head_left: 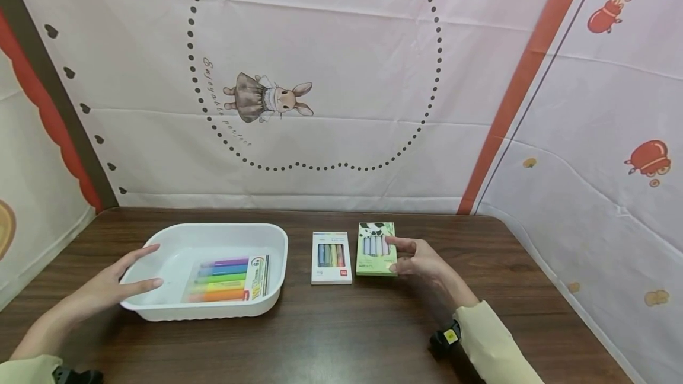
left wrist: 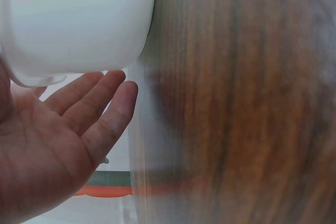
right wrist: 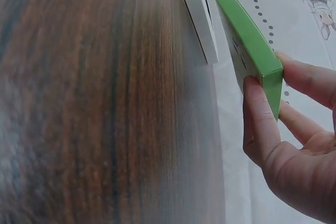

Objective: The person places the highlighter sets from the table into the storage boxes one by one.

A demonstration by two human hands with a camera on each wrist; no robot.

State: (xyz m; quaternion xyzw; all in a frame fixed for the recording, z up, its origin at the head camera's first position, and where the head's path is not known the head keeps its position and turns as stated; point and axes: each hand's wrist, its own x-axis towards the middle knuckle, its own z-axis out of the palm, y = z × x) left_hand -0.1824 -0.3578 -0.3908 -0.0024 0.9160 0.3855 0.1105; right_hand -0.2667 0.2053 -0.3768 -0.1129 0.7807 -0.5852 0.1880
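Note:
My right hand (head_left: 424, 262) pinches the right side of a green box of chalk-like sticks (head_left: 376, 264) with a panda picture and a window. In the right wrist view the green box (right wrist: 254, 40) stands between thumb and fingers, apparently off the table. Just left of it lies a white box of coloured sticks (head_left: 331, 274). At the left corner of a white plastic basin (head_left: 213, 311), my left hand (head_left: 107, 283) spreads thumb and forefinger over the rim. The left wrist view shows its other fingers (left wrist: 113, 116), fairly straight, against the basin's outside. Inside lies a pack of coloured markers (head_left: 226, 280).
A dark wood-grain table (head_left: 331, 336) bears everything. Behind it hangs a pale printed cloth (head_left: 347, 76) with a rabbit figure, and similar cloth hangs at both sides. The white box stands between the basin and the green box.

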